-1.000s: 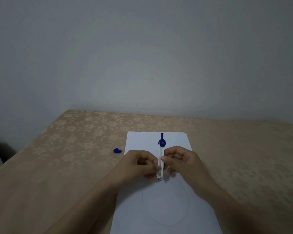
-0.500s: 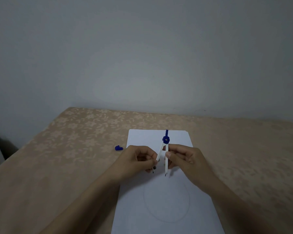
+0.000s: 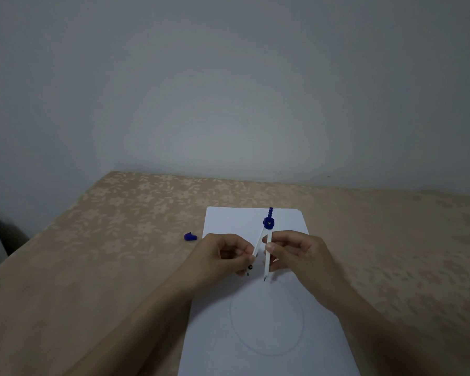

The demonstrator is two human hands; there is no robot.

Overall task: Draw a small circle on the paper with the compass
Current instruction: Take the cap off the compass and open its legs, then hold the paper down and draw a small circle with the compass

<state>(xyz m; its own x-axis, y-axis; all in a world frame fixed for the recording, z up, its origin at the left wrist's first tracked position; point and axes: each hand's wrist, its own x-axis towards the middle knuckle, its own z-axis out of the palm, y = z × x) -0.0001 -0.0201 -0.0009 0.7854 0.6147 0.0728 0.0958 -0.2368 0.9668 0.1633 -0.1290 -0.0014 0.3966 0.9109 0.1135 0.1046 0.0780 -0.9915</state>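
While two hands — left (image 3: pixel 223 256), right (image 3: pixel 296 253) — each pinch one compass (image 3: pixel 266 240) leg, one paper (image 3: pixel 255 321) lies beneath

Setting: most likely a room in a home, though the exact room cannot be told. Evidence: table (image 3: pixel 92 267) covered with a beige cloth printed in a pale flower-and-leaf pattern, a domestic sort of covering. The table's far edge stands against a plain, bare, grey-white wall (image 3: pixel 228 90). Lighting is dim and uneven, with a brighter patch on the wall just above the table. On the cloth lie a single white sheet of paper (image 3: pixel 236 221) and a small blue plastic piece (image 3: pixel 190 236), well in keeping with schoolwork.
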